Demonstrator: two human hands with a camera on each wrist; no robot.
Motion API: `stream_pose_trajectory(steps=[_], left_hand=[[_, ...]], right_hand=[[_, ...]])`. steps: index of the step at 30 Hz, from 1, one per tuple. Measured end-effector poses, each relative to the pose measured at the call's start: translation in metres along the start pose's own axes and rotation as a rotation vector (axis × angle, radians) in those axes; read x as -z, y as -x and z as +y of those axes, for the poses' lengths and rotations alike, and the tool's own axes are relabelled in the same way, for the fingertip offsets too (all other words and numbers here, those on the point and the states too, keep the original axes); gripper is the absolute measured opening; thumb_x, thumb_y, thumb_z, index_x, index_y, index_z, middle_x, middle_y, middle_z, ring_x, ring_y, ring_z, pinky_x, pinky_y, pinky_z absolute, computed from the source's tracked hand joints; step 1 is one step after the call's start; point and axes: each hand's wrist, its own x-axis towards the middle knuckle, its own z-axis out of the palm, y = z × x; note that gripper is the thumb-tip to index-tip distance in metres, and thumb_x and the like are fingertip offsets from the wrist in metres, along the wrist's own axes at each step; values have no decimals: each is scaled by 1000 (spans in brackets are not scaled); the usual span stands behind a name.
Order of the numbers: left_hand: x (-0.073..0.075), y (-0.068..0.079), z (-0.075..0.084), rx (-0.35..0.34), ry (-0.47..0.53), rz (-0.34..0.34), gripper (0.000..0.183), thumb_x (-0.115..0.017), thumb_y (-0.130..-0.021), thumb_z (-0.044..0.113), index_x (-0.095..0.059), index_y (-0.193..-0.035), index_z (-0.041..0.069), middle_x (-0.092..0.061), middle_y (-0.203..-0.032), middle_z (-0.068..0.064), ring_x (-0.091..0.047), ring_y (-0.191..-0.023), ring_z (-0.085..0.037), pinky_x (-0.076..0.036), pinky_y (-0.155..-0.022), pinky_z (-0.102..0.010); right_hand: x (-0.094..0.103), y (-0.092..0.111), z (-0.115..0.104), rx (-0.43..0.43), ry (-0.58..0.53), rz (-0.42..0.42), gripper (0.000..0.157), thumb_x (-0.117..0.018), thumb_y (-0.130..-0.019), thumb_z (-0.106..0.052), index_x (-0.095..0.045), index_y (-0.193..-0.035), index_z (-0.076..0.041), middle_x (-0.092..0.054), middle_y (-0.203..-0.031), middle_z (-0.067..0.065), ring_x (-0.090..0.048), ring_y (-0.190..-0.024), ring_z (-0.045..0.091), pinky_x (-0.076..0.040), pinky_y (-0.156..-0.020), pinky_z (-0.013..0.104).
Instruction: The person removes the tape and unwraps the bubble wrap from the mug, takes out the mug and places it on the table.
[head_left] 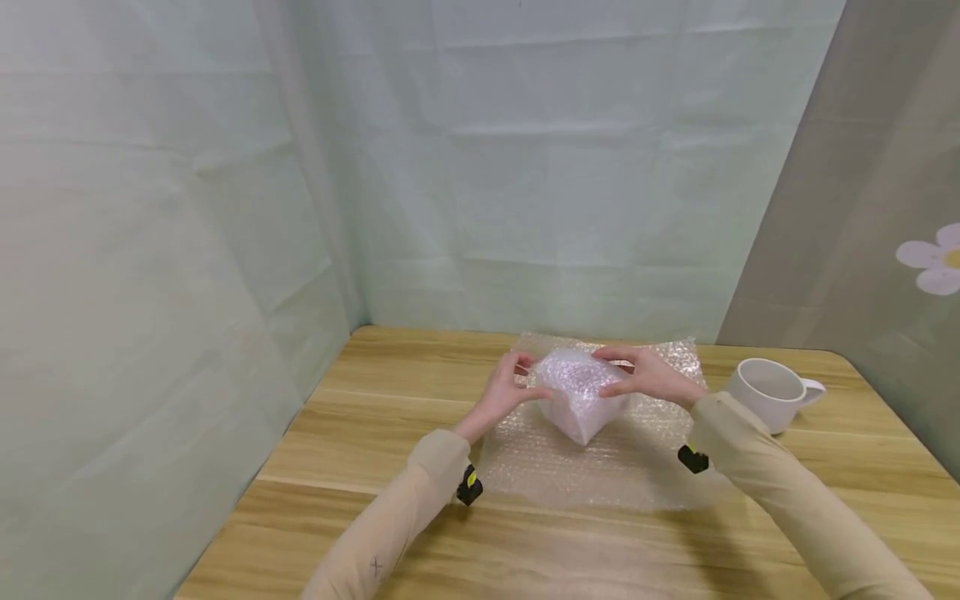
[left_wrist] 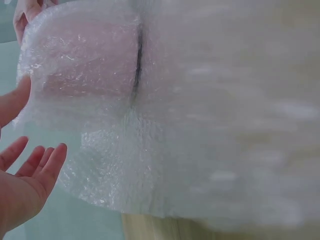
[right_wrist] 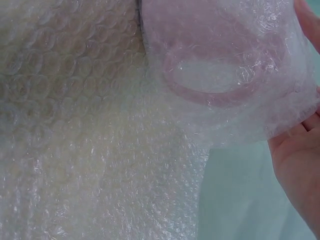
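Note:
A pink mug with a looped handle (right_wrist: 215, 97) shows through a bubble-wrap bundle (head_left: 577, 383). The bundle stands upright on a larger flat sheet of bubble wrap (head_left: 570, 479). My right hand (head_left: 648, 375) holds the bundle from its right side, thumb nearer me and fingers farther back; part of those fingers is behind the wrap in the right wrist view. On the left side is my left hand (head_left: 506, 392), thumb tip at the wrap. Its fingers (left_wrist: 47, 165) are spread and bent loosely beside the bundle in the left wrist view.
A white mug (head_left: 765, 396) stands on the wooden table (head_left: 360, 425) to the right of the sheet, close to my right sleeve, its handle pointing right. Pale cloth curtains (head_left: 570, 167) hang behind the table and along its sides.

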Motion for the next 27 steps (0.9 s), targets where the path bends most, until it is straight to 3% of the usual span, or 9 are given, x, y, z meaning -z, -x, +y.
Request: stream_pose_trajectory(steps=[8, 16, 27], left_hand=[[8, 9, 1, -4, 23, 4, 39, -75, -74, 8, -51, -105, 0, -53, -97, -13, -55, -87, -28, -47, -70, -29], [7, 16, 3, -14, 20, -89, 21, -71, -77, 5, -60, -94, -1, -61, -88, -10, -58, -77, -20, -48, -66, -25], [-5, 17, -4, 25, 187, -152, 21, -68, -80, 3, -62, -98, -6, -63, -94, -14, -60, -84, -21, -48, -73, -26]], right_hand=[[1, 8, -31, -10, -27, -13, 62, -77, -71, -9, -48, -124, 8, -46, -126, 24, -37, -118, 37, -26, -97, 49], [-1, 0, 0, 26, -5, -20, 65, -77, -72, -18, -48, -125, 5, -47, -127, 17, -38, -119, 31, -28, -98, 42], [-2, 1, 0, 5, -14, -14, 68, -78, -71, -22, -48, -127, 2, -47, -128, 17, -37, -120, 32, -30, -96, 47]])
